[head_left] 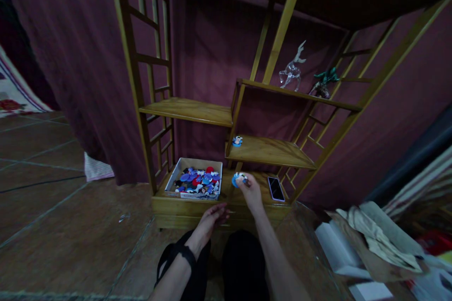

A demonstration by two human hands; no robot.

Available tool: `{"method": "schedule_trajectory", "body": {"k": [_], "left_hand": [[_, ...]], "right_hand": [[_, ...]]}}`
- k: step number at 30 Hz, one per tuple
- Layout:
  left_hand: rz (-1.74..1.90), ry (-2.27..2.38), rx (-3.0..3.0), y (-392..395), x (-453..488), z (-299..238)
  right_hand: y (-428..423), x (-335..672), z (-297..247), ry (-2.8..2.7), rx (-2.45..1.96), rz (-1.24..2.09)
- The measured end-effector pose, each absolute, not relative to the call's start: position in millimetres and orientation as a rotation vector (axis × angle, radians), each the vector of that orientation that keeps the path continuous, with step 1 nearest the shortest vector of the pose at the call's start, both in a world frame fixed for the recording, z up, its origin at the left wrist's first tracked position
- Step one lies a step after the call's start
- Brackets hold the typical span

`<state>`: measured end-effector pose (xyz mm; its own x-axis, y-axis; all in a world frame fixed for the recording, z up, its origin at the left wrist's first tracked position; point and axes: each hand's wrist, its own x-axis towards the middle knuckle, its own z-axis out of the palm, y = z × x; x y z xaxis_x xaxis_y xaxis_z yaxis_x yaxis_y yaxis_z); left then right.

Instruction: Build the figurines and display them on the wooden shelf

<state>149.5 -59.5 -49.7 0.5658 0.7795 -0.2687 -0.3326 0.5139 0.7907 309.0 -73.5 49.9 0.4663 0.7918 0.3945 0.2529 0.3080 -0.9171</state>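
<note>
A small figurine with a round blue base [237, 179] is pinched between the thumb and fingers of my right hand [250, 189], just above the bottom shelf of a wooden display rack. My left hand [213, 218] hovers in front of the shelf's front edge, its fingers curled together; I see nothing in them. Left of my right hand stands an open cardboard box [173, 182] holding a jumble of blue, red, white and black figurines [201, 179]. A similar blue-based figurine [237, 141] stands at the left end of the middle shelf [270, 151].
A phone [276, 189] lies at the bottom shelf's right. A clear deer ornament [291, 71] and a dark green ornament [324, 83] occupy the upper right shelf. Another shelf [192, 111] juts out above the box. White boxes [341, 249] and cloth [379, 242] lie on the right.
</note>
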Motion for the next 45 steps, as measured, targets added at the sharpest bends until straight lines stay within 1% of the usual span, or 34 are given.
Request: {"method": "schedule_trajectory", "body": {"k": [4,8,14,27,33,39,45], "left_hand": [[0.719,0.694,0.763,-59,149,-48],[0.728,0.689,0.771,-59,148,-47],[0.742,0.691,0.776,-59,143,-47],[0.723,0.718,0.797,-58,145,-46],[0.725,0.723,0.837,-59,145,-45],[0.723,0.722,0.845,-59,145,-46],[0.708,0.731,0.865,-61,145,-43]], "right_hand": [[-30,336,111,-1.115,-1.124,0.387],[10,358,132,-1.159,-1.184,0.356],[39,367,120,-1.233,-1.343,0.335],[45,370,116,-1.237,-1.32,0.387],[46,372,113,-1.364,-1.331,0.416],[42,368,116,-1.467,-1.461,0.222],[43,368,117,-1.465,-1.476,0.245]]}}
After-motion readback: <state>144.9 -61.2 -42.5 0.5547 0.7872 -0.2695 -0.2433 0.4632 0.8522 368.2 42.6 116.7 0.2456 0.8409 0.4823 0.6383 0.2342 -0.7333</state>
